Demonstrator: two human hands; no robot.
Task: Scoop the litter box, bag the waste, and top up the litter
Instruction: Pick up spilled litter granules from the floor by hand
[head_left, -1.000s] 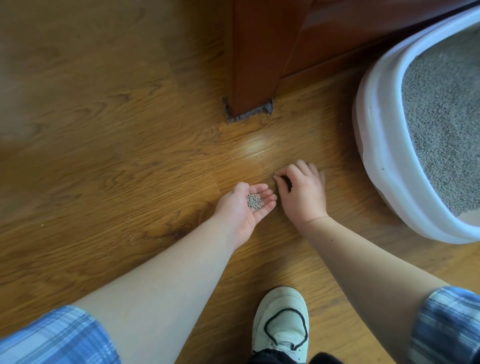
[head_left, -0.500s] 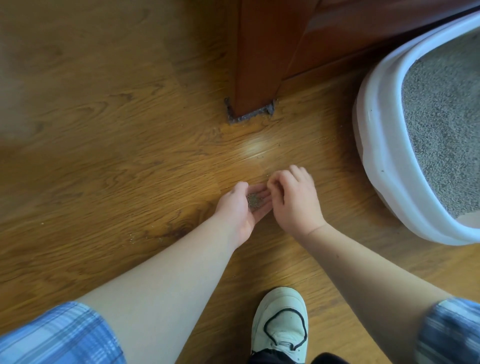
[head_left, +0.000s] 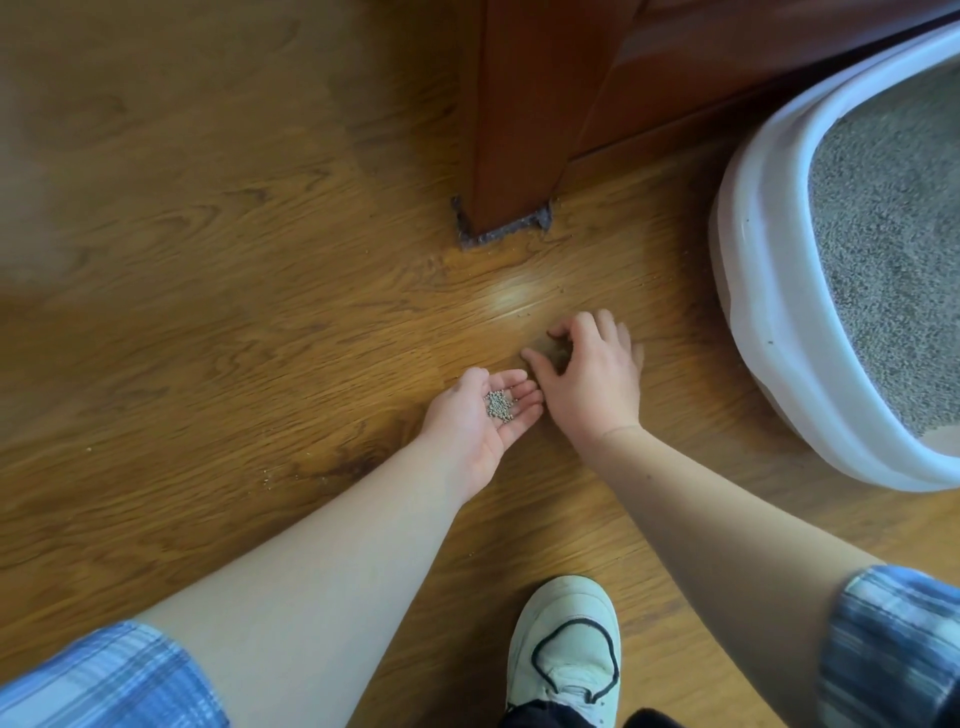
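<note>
The left hand (head_left: 478, 415), at centre frame, lies palm up and loosely cupped, carrying a small heap of grey litter granules (head_left: 500, 406). Just right of it, the right hand (head_left: 597, 379) arches over the wooden floor (head_left: 260, 312) with its fingers (head_left: 587, 325) curled down. Its own shadow hides whether it pinches anything. A few stray grains dot the boards. At the right edge stands the white litter box (head_left: 769, 312), cut off by the frame and filled with grey litter (head_left: 893, 260). A furniture leg (head_left: 514, 130) rises at upper centre, and a pale shoe (head_left: 566, 644) is at the bottom.
</note>
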